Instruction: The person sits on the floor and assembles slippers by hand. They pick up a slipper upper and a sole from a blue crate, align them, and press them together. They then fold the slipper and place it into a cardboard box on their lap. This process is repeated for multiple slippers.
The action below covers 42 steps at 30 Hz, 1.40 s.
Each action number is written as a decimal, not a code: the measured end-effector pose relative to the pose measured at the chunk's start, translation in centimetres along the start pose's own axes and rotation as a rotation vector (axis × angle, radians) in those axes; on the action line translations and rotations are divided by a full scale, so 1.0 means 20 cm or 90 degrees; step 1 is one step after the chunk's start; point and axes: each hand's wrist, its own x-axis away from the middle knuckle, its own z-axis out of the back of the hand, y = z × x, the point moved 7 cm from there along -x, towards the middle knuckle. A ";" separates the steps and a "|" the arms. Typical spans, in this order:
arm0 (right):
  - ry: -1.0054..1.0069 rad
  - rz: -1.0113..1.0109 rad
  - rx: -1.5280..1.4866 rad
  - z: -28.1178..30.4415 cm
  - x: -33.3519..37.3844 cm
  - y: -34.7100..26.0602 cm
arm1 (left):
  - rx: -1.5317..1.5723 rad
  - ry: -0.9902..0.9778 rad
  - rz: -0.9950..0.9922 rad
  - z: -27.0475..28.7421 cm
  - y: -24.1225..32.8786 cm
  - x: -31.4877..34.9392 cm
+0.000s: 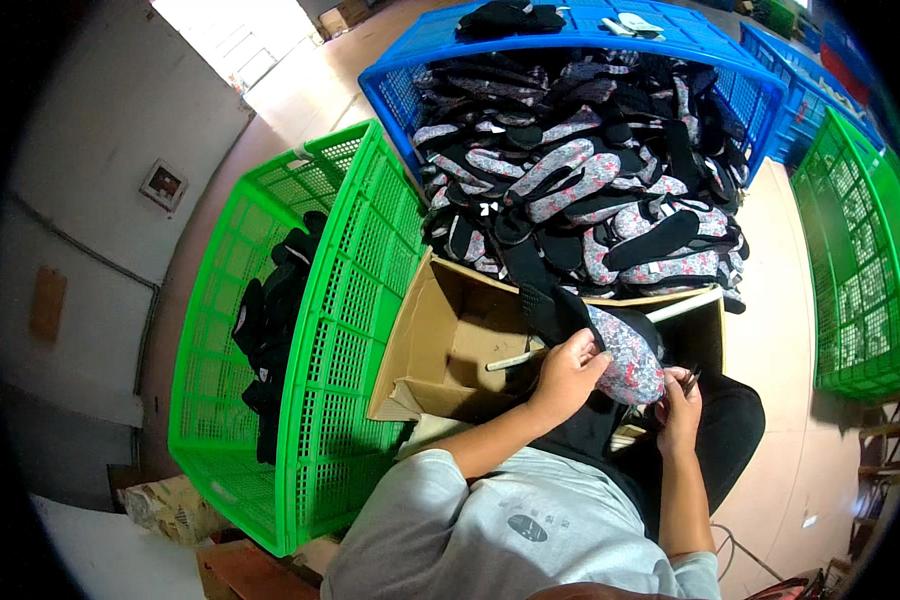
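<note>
My left hand [573, 370] grips a cloth slipper [627, 355] with a grey, pink and red floral print and black parts, held above my lap. The thumb lies on the floral side. At the slipper's right edge is my right hand [679, 408], its fingers closed on a small dark tool [692, 377] like thread snips. Most of the tool is hidden by the fingers. Just beyond the slipper and to its left stands an open cardboard box [418, 325], with a pale stick [515, 361] inside it.
Ahead, a blue plastic crate [390, 95] lies open toward me, packed with floral and black slippers [590, 190]. A green crate [345, 300] on the left holds black pieces [270, 330]. Another green crate [850, 260] stands at right. Black and white items [510, 18] lie atop the blue crate.
</note>
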 end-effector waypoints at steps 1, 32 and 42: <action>-0.004 0.001 -0.002 0.00 0.00 0.00 | 0.020 -0.001 0.003 -0.01 0.01 0.00; -0.028 0.426 0.215 0.08 0.22 -0.50 | 0.417 -0.164 -0.036 -0.53 0.19 -0.10; 0.049 0.415 0.616 0.09 0.32 -0.71 | 0.725 -0.195 0.350 -0.79 -0.28 -0.08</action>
